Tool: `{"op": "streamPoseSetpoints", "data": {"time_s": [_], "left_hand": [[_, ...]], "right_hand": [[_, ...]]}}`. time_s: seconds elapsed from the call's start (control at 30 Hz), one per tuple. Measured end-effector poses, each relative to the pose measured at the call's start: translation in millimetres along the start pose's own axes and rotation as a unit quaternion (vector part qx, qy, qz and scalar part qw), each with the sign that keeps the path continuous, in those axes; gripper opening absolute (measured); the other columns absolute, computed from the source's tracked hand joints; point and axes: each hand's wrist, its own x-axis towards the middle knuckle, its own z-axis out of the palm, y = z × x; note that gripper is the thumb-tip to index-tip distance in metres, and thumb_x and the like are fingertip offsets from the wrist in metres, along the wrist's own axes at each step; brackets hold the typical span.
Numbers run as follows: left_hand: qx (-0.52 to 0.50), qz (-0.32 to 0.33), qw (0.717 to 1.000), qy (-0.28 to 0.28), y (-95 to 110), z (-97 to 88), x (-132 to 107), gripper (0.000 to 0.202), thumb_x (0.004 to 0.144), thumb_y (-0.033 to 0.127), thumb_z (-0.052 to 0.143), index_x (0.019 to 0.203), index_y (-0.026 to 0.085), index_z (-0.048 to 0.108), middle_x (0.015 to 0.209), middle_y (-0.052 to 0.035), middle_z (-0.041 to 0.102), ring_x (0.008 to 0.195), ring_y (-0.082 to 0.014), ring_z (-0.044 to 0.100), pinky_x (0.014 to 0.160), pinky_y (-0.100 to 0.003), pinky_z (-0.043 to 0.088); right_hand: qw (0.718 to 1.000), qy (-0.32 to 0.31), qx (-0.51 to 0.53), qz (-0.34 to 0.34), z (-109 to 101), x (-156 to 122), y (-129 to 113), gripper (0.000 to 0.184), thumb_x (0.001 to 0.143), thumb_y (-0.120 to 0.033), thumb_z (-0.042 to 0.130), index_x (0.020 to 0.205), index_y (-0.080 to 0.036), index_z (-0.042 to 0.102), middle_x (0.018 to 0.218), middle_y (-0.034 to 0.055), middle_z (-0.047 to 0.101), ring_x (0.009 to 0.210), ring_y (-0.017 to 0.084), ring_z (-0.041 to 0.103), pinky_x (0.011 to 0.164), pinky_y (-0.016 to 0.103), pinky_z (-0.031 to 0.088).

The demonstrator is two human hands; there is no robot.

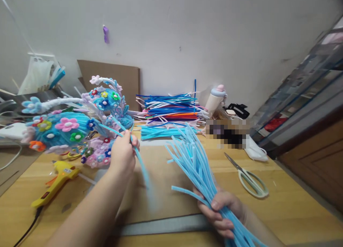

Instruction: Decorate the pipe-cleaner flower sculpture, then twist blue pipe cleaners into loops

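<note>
My right hand (222, 207) is wrapped round a thick bundle of light blue pipe cleaners (194, 157), which fan out toward the back of the table. One strand sticks out to the left of the rest. Closed and raised at left of centre, my left hand (124, 150) grips a few light blue pipe cleaners (140, 161); their lower ends are blurred by motion. Just behind and left of it are fuzzy blue pieces decorated with colourful flowers (66, 124). Below both hands lies a brown board (158, 189).
Stacked pipe cleaners (171, 109) in several colours lie at the back. A yellow glue gun (55, 181) rests at left with its cord. Scissors (248, 177) lie at right. A white bottle (215, 100) stands near the wall, and a cardboard sheet (112, 75) leans there.
</note>
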Motion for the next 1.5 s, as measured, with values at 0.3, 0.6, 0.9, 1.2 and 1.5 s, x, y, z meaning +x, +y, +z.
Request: {"op": "streamPoseSetpoints", "data": {"time_s": [0.3,0.6,0.9,1.2,1.5], "left_hand": [[-0.002,-0.234,0.945,-0.229,-17.6,51.8,-6.4,0.03,0.075,0.032,0.067,0.066,0.015,0.044,0.051,0.0092,0.031,0.036,-0.0009,0.021,0.031,-0.011,0.012],[-0.011,-0.292,0.904,-0.312,-23.3,67.6,1.3,0.02,0.072,0.028,0.07,0.079,0.014,0.058,0.057,0.0085,0.031,0.037,0.0002,0.022,0.031,-0.011,0.009],[0.01,-0.304,0.898,-0.319,-29.2,67.7,6.8,0.027,0.074,0.026,0.067,0.098,0.014,0.065,0.064,0.0033,0.045,0.043,-0.001,0.036,0.033,-0.01,0.02],[0.009,-0.032,0.993,-0.114,-16.7,59.0,53.4,0.025,0.085,0.036,0.053,0.071,0.015,0.053,0.056,0.0044,0.046,0.039,-0.0036,0.037,0.032,-0.011,0.021],[0.454,0.367,0.807,-0.084,8.9,104.3,78.0,0.025,0.091,0.042,0.038,0.088,0.021,0.053,0.064,-0.0002,0.054,0.066,-0.0177,0.059,0.062,-0.028,0.044]], "right_hand": [[0.996,-0.087,-0.004,0.028,6.0,-14.8,-2.8,0.033,0.065,-0.025,0.06,0.089,-0.021,0.038,0.061,-0.0052,0.06,0.029,0.006,0.046,0.033,0.02,0.046],[0.994,-0.083,-0.017,0.063,-4.8,-11.8,-2.8,0.04,0.062,-0.026,0.064,0.091,-0.021,0.036,0.056,-0.006,0.059,0.027,0.007,0.045,0.031,0.019,0.043],[0.997,-0.045,-0.014,0.06,2.0,-9.1,-4.1,0.036,0.061,-0.024,0.059,0.09,-0.021,0.039,0.056,-0.0042,0.058,0.028,0.008,0.044,0.03,0.02,0.042],[0.999,-0.003,-0.004,0.05,-1.7,-28.3,1.0,0.037,0.06,-0.025,0.06,0.09,-0.022,0.039,0.057,-0.0044,0.058,0.028,0.007,0.044,0.032,0.02,0.044],[0.962,0.032,0.061,-0.265,-4.1,-76.7,-11.2,0.017,0.076,-0.023,0.044,0.091,-0.019,0.048,0.061,-0.0046,0.052,0.024,-0.002,0.022,0.025,0.008,0.031]]}}
